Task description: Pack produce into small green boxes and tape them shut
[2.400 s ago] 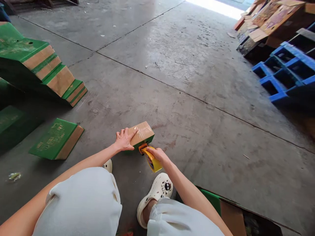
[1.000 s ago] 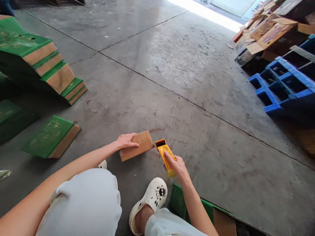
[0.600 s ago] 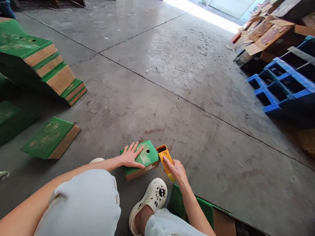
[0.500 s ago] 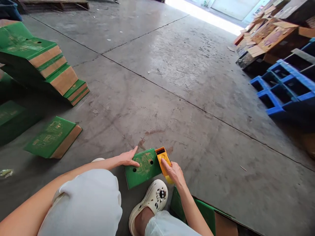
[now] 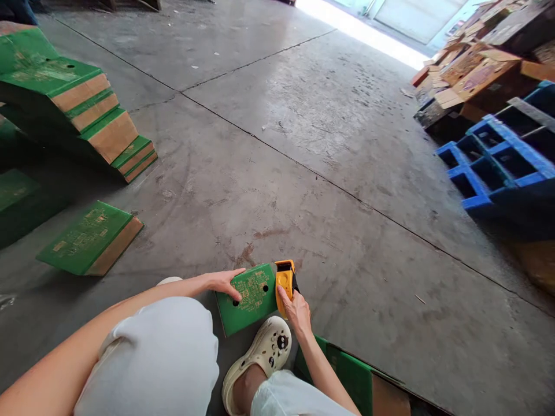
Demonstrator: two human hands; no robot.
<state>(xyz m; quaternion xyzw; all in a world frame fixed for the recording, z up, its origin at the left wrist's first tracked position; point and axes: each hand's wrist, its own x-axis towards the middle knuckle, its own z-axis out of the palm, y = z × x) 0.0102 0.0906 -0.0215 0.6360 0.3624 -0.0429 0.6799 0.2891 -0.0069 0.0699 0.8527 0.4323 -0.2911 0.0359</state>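
A green cardboard box (image 5: 249,312) with two dark round holes is low in the middle of the view, between my hands. My left hand (image 5: 225,284) grips its upper left edge, the thumb lying on the green face near one hole. In my right hand (image 5: 296,309) is a yellow tape dispenser (image 5: 285,280) with a dark front end, held against the box's right end. The underside of the box is hidden.
A cream clog (image 5: 260,355) is just below the box. Green cartons are stacked (image 5: 78,78) at left, with a single green carton (image 5: 89,240) nearer. Another green box (image 5: 351,370) lies lower right. Blue pallets (image 5: 498,156) and brown cartons (image 5: 481,72) are at right.
My right hand and the yellow dispenser have shifted slightly left and turned more upright at the box's end. The left hand's fingers have drawn in round the box's edge.
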